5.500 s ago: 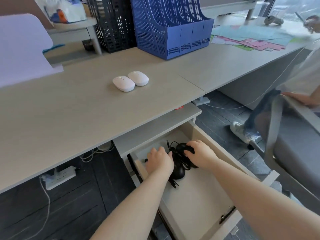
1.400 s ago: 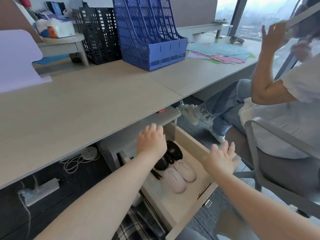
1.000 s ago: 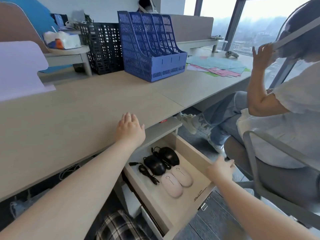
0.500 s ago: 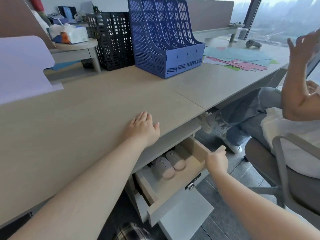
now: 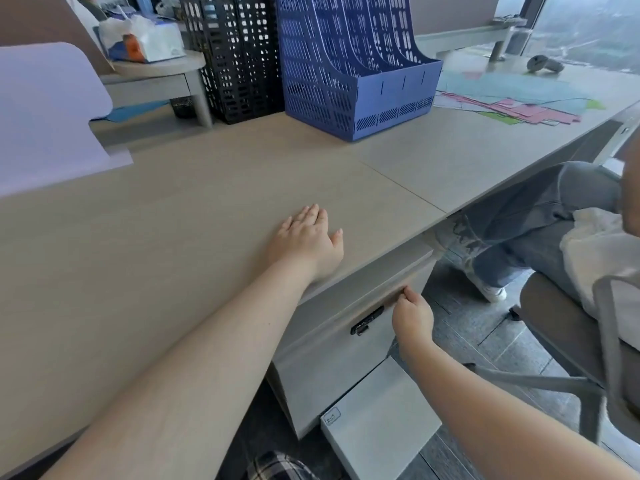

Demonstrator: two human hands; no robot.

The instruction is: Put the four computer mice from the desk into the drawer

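Fingers (image 5: 406,295) of the right hand (image 5: 412,318) are curled together and press against the top edge of the drawer (image 5: 349,327) front, just right of its dark lock (image 5: 366,320); whether they pinch the edge or only push on it cannot be told. The left hand (image 5: 306,242) lies flat on the bench (image 5: 173,237) near its front edge, palm down, fingers stretched out and close together, holding nothing.

The drawer is shut flush under the bench, so its inside is hidden and none of the four computer mice can be seen, neither on the bench nor anywhere else in view. Below the drawer, one grey panel (image 5: 381,417) with a small label at its corner juts out toward the floor.

At the back of the bench stand two file racks side by side: one blue rack (image 5: 353,64) with several slots and one black mesh rack (image 5: 235,57) touching its left side; what they hold cannot be made out. Left of them, a small round shelf (image 5: 159,65) carries one tissue pack (image 5: 145,36). A pale lilac sheet (image 5: 48,116) covers the far left of the bench. A spread of coloured papers (image 5: 512,98) lies on the far right part, with a small grey device (image 5: 542,64) beyond them.

A second person in jeans (image 5: 540,223) sits on a grey chair (image 5: 568,334) just right of the drawer, well clear of the right hand.
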